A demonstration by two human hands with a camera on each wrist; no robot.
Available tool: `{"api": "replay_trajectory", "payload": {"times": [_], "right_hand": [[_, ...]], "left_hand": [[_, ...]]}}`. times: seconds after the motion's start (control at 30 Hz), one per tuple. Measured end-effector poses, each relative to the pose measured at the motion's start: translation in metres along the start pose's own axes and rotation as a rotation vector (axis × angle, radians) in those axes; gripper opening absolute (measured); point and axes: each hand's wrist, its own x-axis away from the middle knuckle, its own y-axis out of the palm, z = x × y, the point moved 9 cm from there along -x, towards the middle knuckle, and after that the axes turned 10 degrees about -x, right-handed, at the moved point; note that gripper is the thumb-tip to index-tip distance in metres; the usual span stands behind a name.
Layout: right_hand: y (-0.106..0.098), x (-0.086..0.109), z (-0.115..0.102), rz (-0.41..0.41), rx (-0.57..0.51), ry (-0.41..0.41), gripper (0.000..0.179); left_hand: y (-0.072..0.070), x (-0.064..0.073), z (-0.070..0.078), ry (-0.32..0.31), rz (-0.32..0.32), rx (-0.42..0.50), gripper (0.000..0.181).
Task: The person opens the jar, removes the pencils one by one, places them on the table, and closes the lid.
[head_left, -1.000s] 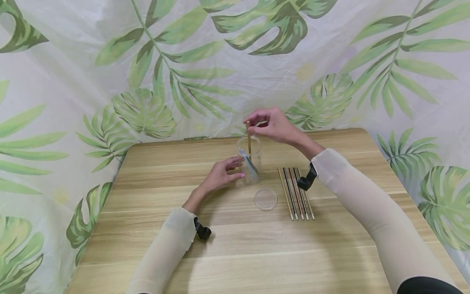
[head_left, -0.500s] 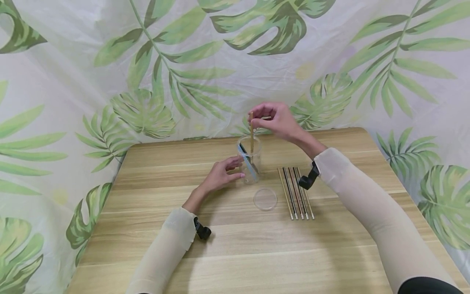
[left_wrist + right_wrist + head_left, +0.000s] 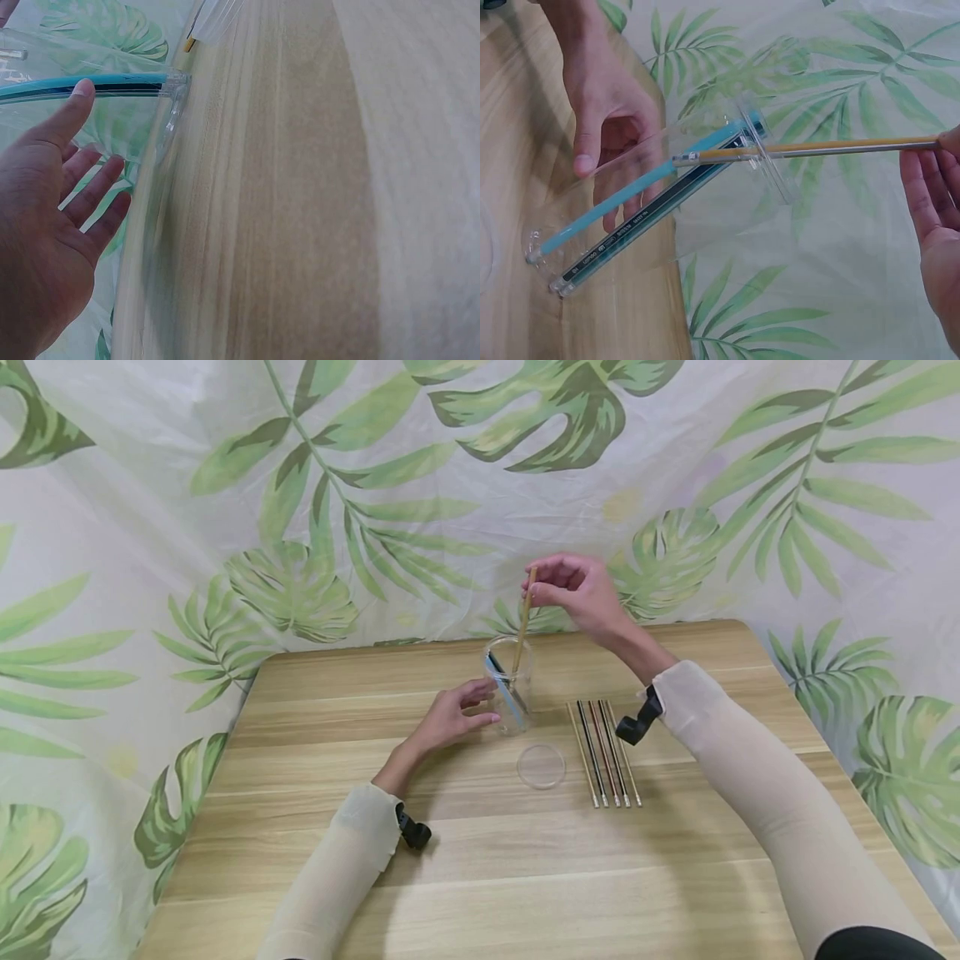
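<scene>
A tall clear plastic cup [image 3: 527, 697] stands near the table's far edge. My left hand [image 3: 452, 714] holds its side; in the left wrist view the thumb [image 3: 79, 101] lies across the near wall and the fingers curve past it. My right hand [image 3: 583, 596] pinches a gold-yellow pencil [image 3: 522, 631] near its upper end, above the rim. The pencil's metal-ferruled end [image 3: 686, 159] is inside the cup, pointing down. Within the cup a light blue pencil [image 3: 634, 195] and a black pencil [image 3: 649, 214] lean together against one side.
Right of the cup, several pencils [image 3: 604, 753] lie side by side, their ferruled ends toward me. A clear round lid [image 3: 542, 767] lies flat in front of the cup. Behind the wooden table [image 3: 480, 877] hangs a leaf-print cloth [image 3: 540, 527].
My right hand has moved up and to the right, drawing the gold-yellow pencil higher in the cup and tilting it. The left hand and the pencils on the table stay put.
</scene>
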Motion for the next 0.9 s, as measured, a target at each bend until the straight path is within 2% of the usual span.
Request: {"api": "replay_trajectory", "payload": {"times": [0.4,0.6,0.77,0.9], "right_hand": [[-0.020,0.003,-0.016,0.145,-0.131,-0.067,0.025],[-0.034,0.007,-0.024,0.235,-0.217,-0.094,0.018],[-0.043,0.012,-0.033,0.272,-0.288,-0.137,0.016],[-0.051,0.015,-0.040,0.294,-0.331,-0.161,0.019]], "left_hand": [[0.000,0.001,0.001,-0.003,0.000,-0.010,0.068],[-0.001,0.001,0.002,-0.002,0.013,-0.001,0.068],[-0.001,0.000,0.001,-0.007,0.017,0.018,0.066],[-0.001,0.000,0.001,-0.013,0.013,-0.003,0.065]]}}
